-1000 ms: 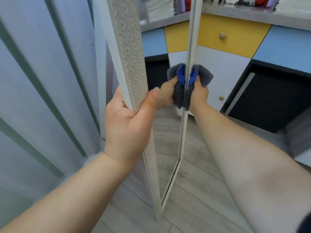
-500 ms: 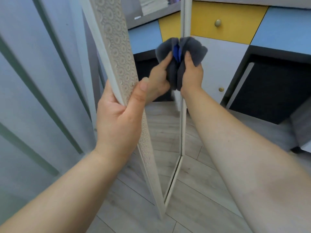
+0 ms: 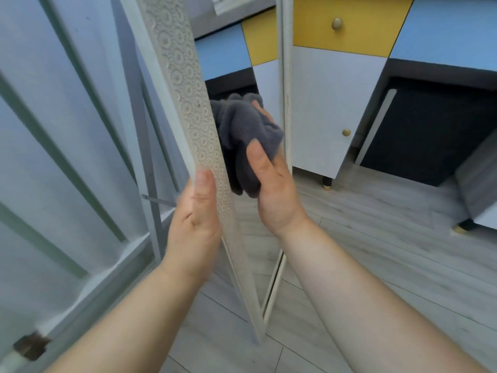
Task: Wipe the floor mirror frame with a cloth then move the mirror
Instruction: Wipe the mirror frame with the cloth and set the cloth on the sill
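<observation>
The floor mirror stands edge-on in front of me, its near white frame (image 3: 185, 84) embossed with small circles, its far frame edge (image 3: 285, 76) a thin upright strip. My left hand (image 3: 196, 219) grips the near frame from the left, thumb on its patterned face. My right hand (image 3: 274, 189) holds a bunched dark grey cloth (image 3: 247, 130) in front of the glass, between the two frame edges, close beside the near frame. The cloth's reflection shows in the glass.
A pale blue-grey curtain (image 3: 67, 130) hangs close on the left. A cabinet with yellow, blue and white panels (image 3: 330, 98) and a dark opening (image 3: 430, 130) stands behind on the right. Grey wood-look floor (image 3: 376, 251) spreads below.
My right hand with the cloth came off the far frame edge and dropped left toward the near frame. My left hand slid lower on the near frame.
</observation>
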`<action>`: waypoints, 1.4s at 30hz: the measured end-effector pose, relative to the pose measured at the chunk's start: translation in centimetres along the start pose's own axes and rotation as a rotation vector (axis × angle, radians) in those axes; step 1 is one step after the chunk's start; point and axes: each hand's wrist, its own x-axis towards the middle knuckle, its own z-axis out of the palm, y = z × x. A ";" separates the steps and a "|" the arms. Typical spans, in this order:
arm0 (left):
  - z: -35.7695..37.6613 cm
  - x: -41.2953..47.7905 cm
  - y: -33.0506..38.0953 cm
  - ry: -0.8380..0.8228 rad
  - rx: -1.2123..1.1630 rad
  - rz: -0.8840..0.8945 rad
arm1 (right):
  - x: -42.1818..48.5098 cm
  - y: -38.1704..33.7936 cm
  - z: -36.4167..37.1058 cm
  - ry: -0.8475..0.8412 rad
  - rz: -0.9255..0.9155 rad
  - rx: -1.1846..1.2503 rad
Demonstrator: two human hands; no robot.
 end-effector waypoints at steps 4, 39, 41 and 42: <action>-0.7 0.6 0.2 -0.101 0.016 -0.108 | -1.5 -0.7 1.6 -0.196 -0.168 -0.115; -1.4 0.5 1.4 -0.254 -0.319 -0.205 | -12.9 9.7 -2.3 -0.029 -0.234 -0.514; -1.1 0.4 1.2 -0.271 -0.367 -0.194 | -11.4 8.1 -1.5 -0.002 -0.229 -0.459; -1.1 0.4 1.1 -0.297 -0.388 -0.188 | -10.3 7.1 -1.0 0.007 -0.242 -0.423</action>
